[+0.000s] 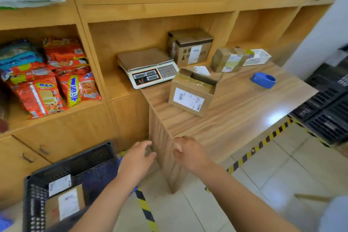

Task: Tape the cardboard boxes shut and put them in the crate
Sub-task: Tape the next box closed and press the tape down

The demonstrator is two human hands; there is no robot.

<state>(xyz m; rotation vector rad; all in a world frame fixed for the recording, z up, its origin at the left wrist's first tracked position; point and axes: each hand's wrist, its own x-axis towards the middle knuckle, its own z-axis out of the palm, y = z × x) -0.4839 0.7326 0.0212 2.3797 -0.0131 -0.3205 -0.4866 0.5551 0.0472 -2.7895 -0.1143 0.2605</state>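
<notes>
1. Wooden shelving backs a light wood-grain counter point(235, 118). Take the small brown cardboard box with raised flaps point(189, 98) on that counter as your landmark.
2. The flaps stand open and unsealed, and the white shipping label faces you. It sits toward the counter's near end, probably so you can reach it for taping.
3. To the right of that box, well apart on the same surface, lies the blue plastic tape dispenser point(263, 80). No hand is on it, though it looks within reach of your right hand.
4. Behind the box to its left stands a white electronic scale with a grey keypad point(148, 69). Directly behind it is a larger brown carton point(190, 47), and behind to the right a tape-wrapped carton point(228, 60).
5. Below and left of the box, on the floor, sits the dark perforated plastic crate point(75, 167) with labelled brown parcels point(66, 203) inside. It seems to be parked there so finished boxes can go straight down into it.
6. Both your hands hover below the box at the counter's near corner. Your left hand point(137, 158) has relaxed, spread fingers and holds nothing. Your right hand point(190, 153) is loosely curled and also empty. Whether it touches the corner cannot be told.
7. The shipping labels show barcodes, but their print is too blurred to read. The red snack bags point(56, 88) far left of the box carry large Chinese characters, also illegible.
</notes>
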